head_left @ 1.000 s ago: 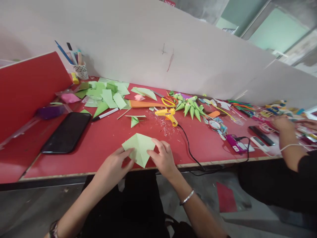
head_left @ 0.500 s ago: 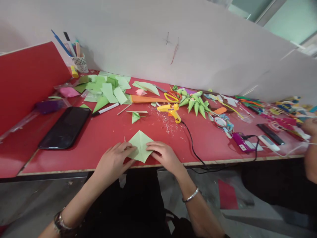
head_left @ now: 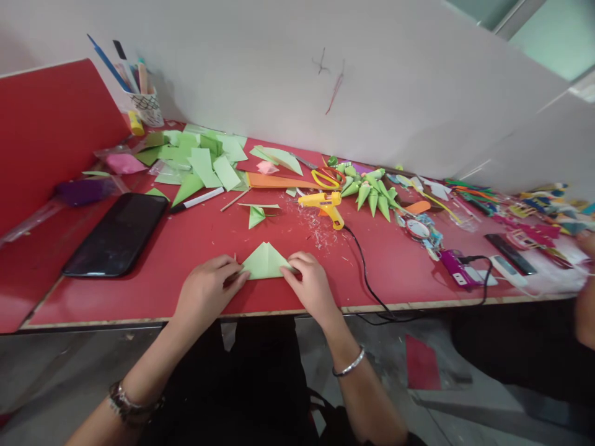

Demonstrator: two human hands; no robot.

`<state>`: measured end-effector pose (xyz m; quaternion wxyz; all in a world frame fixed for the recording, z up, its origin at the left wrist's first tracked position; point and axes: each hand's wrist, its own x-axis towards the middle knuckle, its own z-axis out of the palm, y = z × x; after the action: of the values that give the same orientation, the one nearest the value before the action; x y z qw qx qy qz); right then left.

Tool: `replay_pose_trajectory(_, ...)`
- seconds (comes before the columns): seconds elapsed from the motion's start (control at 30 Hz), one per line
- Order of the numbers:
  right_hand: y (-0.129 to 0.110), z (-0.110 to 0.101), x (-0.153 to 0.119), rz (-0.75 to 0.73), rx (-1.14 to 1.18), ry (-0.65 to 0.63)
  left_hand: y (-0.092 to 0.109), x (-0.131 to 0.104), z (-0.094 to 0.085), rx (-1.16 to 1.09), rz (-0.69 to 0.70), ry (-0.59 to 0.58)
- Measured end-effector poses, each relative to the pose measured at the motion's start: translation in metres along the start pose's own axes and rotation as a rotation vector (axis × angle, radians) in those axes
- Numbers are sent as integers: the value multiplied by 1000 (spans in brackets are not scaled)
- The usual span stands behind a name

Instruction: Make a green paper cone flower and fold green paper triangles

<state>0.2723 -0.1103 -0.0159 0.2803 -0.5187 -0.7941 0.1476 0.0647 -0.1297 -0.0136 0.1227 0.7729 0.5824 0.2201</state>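
A light green paper (head_left: 266, 262), folded into a triangle with its point away from me, lies near the table's front edge. My left hand (head_left: 209, 285) pinches its left corner. The right corner is held between the thumb and fingers of my right hand (head_left: 309, 284). Just beyond the paper sits a small folded green piece (head_left: 256, 215). A yellow glue gun (head_left: 325, 205) rests behind and to the right, with its black cord running to the front edge.
Green paper pieces (head_left: 202, 164), a black phone (head_left: 118, 235) and a pen cup (head_left: 147, 106) are at the left. Scissors (head_left: 327, 178), green paper cones (head_left: 372, 192) and a purple device (head_left: 458, 267) lie right. A person's hand (head_left: 586, 243) shows at the right edge.
The green paper has gone from an open diamond to a folded triangle. My hands have moved apart to its two side corners. The view has shifted slightly.
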Motion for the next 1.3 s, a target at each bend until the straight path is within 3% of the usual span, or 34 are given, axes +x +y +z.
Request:
replay_pose_trajectory(0.2, -5, 3, 3, 70, -126, 13, 4, 1, 0, 34, -77, -8)
replay_pose_trajectory(0.43, -8, 5, 12, 82, -247, -57, 7, 4, -1, 111, -172, -39)
replay_pose_trajectory(0.83, -8, 12, 15, 133, -382, -57, 4, 9, -2, 188, -125, -115)
replay_pose_trajectory(0.93, -10, 14, 15, 131, -440, -22, -8, 9, -2, 172, -49, -145)
replay_pose_trajectory(1.07, -11, 18, 14, 129, -504, -7, -28, 12, -6, 187, 172, -178)
replay_pose_trajectory(1.3, -8, 17, 10, 100, -481, -36, -44, 35, -20, 162, 418, -373)
